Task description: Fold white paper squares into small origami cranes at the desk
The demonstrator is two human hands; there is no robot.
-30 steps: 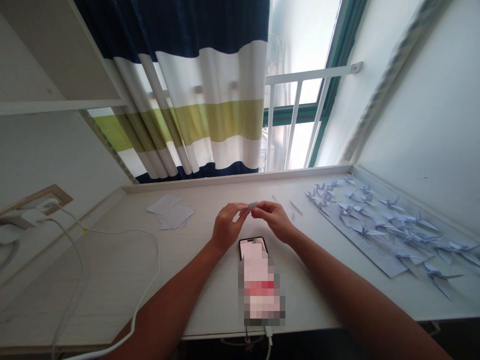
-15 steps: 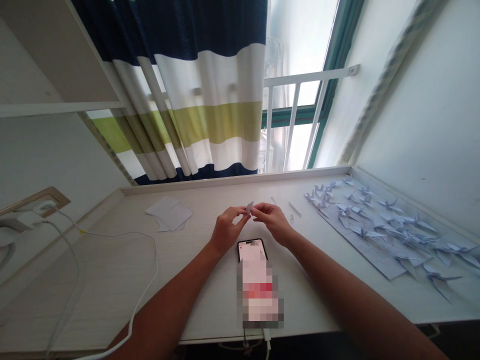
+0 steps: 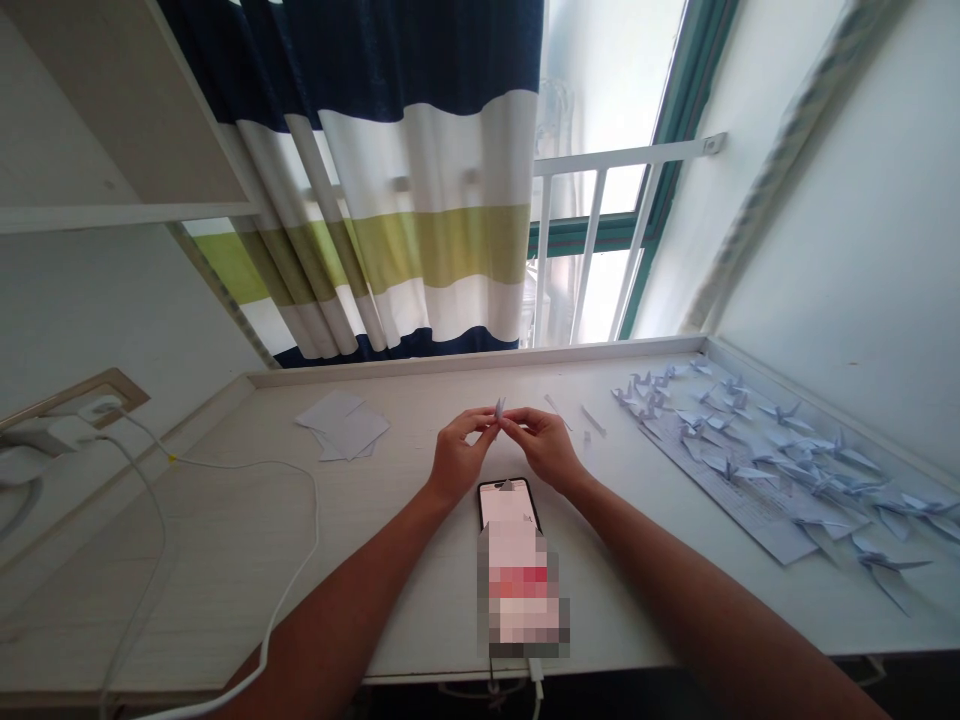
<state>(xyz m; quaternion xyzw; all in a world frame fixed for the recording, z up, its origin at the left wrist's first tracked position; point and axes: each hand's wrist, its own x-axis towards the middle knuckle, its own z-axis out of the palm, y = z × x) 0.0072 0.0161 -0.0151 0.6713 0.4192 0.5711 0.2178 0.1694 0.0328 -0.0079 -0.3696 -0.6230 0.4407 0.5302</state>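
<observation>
Far left, you've got chunky, smooth white plugs in a beige-rimmed rectangular wall plate. A thin, round-section white cable loops loosely over the desk, which is a pale, flat board with faint streaky grain and a raised lip along the back.

Next, your flat paper sheets: matte, thin, square-cornered, overlapping at odd angles. Behind them hangs the curtain, soft fabric in deep vertical folds, banded navy, white and lime.

Your left hand has thumb and forefinger in a narrow pinch on the folded paper. That piece is small, pale and crisp, peaked at the top, sitting between your two hands just beyond the phone's top end. Finer creases too small to read.

Phone: rounded slab, dark edge, glossy screen lit, lower part pixelated.

Your right hand pinches the same piece from its side, fingertips close together.

Right of that, narrow straight paper strips. Behind, a white railing of slim bars.

Far right, many paper cranes, sharp-pointed, wings spread, crowded on and around a flat printed sheet.
</observation>
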